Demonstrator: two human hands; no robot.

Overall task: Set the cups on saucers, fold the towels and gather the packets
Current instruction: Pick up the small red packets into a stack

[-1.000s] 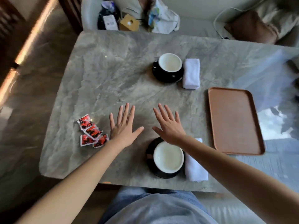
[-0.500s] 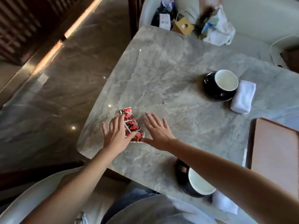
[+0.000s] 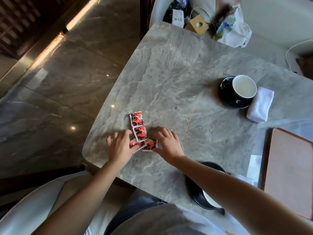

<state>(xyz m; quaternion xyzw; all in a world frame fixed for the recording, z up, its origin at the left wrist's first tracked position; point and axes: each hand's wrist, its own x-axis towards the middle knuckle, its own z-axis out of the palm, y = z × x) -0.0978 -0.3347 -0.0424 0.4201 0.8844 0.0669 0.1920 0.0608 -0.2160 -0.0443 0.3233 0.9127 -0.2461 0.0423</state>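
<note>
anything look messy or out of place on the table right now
Only the red packets: they lie in a loose, crooked line near the table's corner, some overlapping, with the left hand and right hand closing on them. Nothing looks spilled or damaged.

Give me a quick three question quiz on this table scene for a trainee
1. True or false: the far cup sits on a saucer.
2. What do both hands touch? A) towel B) packets C) tray
3. Fill in: the folded towel lies beside the far ____.

Key:
1. True.
2. B: the left hand and right hand close in on the packets from either side.
3. Cup.
</note>
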